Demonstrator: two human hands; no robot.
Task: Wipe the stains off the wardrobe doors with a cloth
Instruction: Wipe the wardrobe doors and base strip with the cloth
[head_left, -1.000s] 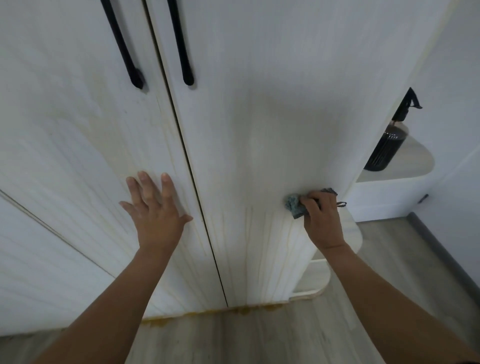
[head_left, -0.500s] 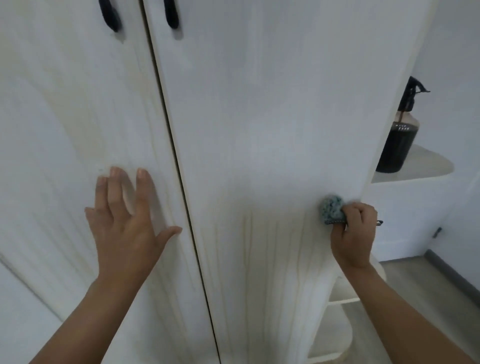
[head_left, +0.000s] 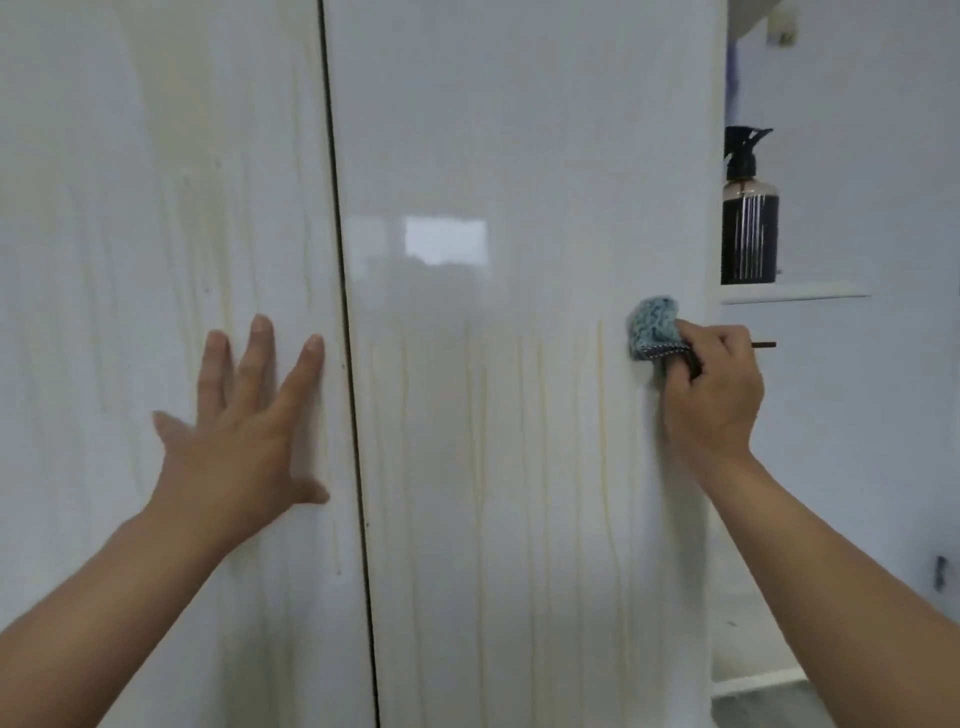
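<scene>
Plainly most of the job is left: yellowish drip streaks (head_left: 602, 415) run down the lower half of the right door (head_left: 519, 156), and fainter ones mark the left door (head_left: 130, 156). Above them the right door looks clean, though glare may hide marks. My right hand (head_left: 714, 395) curls round the bunched blue cloth (head_left: 653, 326), soft and nubbly, pressing it to the glossy flat panel near its right edge. My left hand (head_left: 234, 431) lies flat on the left door, fingers spread, holding nothing.
</scene>
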